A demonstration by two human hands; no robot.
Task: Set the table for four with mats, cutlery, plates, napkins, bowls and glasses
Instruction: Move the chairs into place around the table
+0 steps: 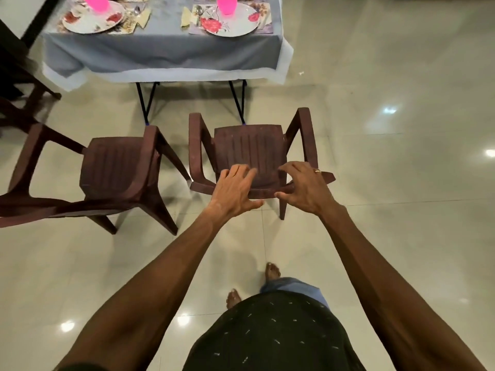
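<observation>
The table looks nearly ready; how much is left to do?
Two near settings look laid: floral plates on mats, pink glasses, a spoon. Both hands hover, fingers spread, over a brown chair. The far settings are cut off.

Glossy pale floor tiles (388,183) mirrored ceiling lights. Two brown chairs (249,148) looked like matt, ribbed moulded plastic. A soft grey cloth (160,52) draped the table, under glossy floral plates (230,22) and translucent pink plastic cups (226,5).

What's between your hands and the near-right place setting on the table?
In the head view, the brown chair under both hands, left hand and right hand, then bare floor and the tablecloth's hanging edge before the plate.
</observation>
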